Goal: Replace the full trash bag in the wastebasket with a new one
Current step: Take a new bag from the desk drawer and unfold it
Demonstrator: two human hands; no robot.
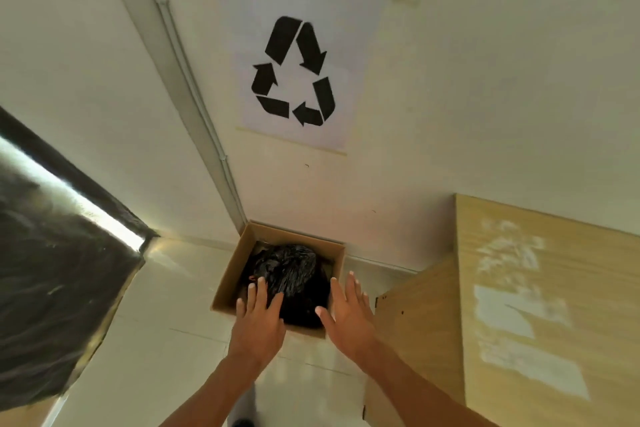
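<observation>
A brown cardboard box [231, 274] stands on the floor against the wall and serves as the wastebasket. A bulging, crinkled black trash bag [294, 274] fills it. My left hand [258, 312] hovers over the box's near left edge with fingers spread and straight. My right hand [346, 308] is held over the box's near right corner, fingers also straight and spread. Neither hand holds anything; whether they touch the bag is unclear.
A paper sign with a black recycling symbol [294, 71] hangs on the wall above the box. A light wooden cabinet [519, 315] stands right of the box. A dark framed panel [52, 270] is at the left. Pale tiled floor [166, 340] surrounds the box.
</observation>
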